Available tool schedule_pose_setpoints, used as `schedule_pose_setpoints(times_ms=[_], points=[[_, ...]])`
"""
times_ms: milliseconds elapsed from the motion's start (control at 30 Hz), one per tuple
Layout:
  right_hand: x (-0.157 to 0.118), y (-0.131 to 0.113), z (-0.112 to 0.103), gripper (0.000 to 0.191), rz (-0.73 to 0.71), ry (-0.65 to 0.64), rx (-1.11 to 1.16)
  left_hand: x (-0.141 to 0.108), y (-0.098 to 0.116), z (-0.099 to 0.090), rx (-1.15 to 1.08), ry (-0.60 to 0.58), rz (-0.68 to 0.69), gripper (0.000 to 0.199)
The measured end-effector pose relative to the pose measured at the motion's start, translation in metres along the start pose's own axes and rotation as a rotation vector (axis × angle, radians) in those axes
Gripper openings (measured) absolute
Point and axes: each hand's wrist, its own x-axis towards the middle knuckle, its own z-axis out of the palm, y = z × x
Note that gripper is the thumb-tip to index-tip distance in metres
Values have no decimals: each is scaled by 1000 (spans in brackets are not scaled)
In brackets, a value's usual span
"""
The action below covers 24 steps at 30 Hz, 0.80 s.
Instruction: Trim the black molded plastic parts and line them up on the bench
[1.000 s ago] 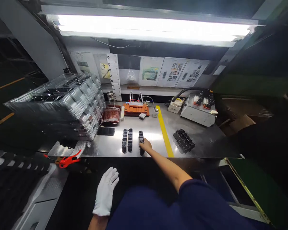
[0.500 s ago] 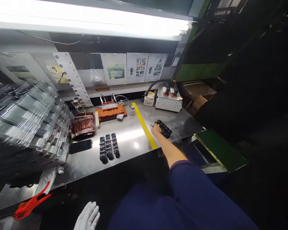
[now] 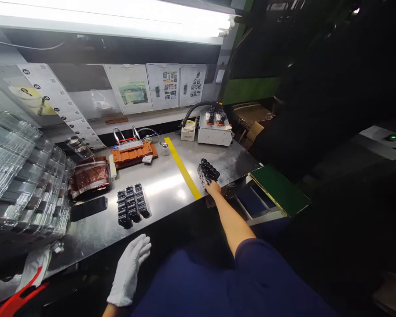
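My right hand [image 3: 214, 188], bare, reaches to the near end of a cluster of black ribbed plastic parts [image 3: 210, 169] right of the yellow tape. Its fingers are closed at the edge of a black part that looks slightly tilted; the fingertips are partly hidden. My left hand [image 3: 128, 268], in a white glove, hovers in front of the bench edge with its fingers stretched out and nothing in it. Beyond it, three rows of similar black plastic parts [image 3: 132, 204] lie side by side on the metal bench [image 3: 165, 193].
Stacked clear plastic trays [image 3: 26, 171] stand at left, near a phone [image 3: 89, 208] and a brown bag [image 3: 89, 177]. Behind are an orange fixture [image 3: 135, 152], a small jar [image 3: 165, 149] and a grey box fixture [image 3: 214, 132]. A green-topped stand [image 3: 280, 189] is at right.
My right hand has moved from the left side of the black cluster to its near end. My left hand has risen toward the bench edge. The view has swung right.
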Motion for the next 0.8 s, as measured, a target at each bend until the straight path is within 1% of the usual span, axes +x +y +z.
schedule_pose_setpoints(times_ms=[67, 133, 200, 267, 333, 400, 467, 500, 533, 600, 733, 767, 800], points=[[-13, 0, 4, 36, 2, -137, 158, 3, 2, 14, 39, -38, 11, 34], [-36, -3, 15, 35, -23, -292, 296, 6, 4, 26, 87, -63, 39, 34], [-69, -8, 29, 29, -77, -458, 409, 8, 7, 36, 136, -60, 93, 34], [-107, -11, 41, 26, -156, -643, 501, 10, 10, 43, 173, -17, 165, 37], [-142, -14, 46, 25, -236, -830, 565, 12, 13, 45, 195, 54, 223, 37], [-168, -15, 45, 32, -309, -1012, 608, 12, 15, 42, 207, 127, 265, 33], [-182, -16, 41, 43, -359, -1213, 694, 10, 17, 34, 213, 183, 300, 31], [-185, -17, 39, 48, -351, -1260, 760, 7, 18, 29, 213, 198, 313, 31], [-187, -17, 39, 51, -329, -1269, 821, 3, 18, 24, 212, 205, 320, 33], [-186, -17, 41, 51, -270, -1209, 893, -8, 19, 15, 216, 204, 321, 40], [-182, -20, 47, 36, -235, -1107, 883, -35, 20, 5, 282, 152, 319, 50], [-182, -24, 45, 32, -256, -1073, 875, -41, 19, 4, 307, 140, 320, 52], [-181, -29, 42, 26, -309, -1023, 857, -46, 18, 3, 334, 139, 320, 54]])
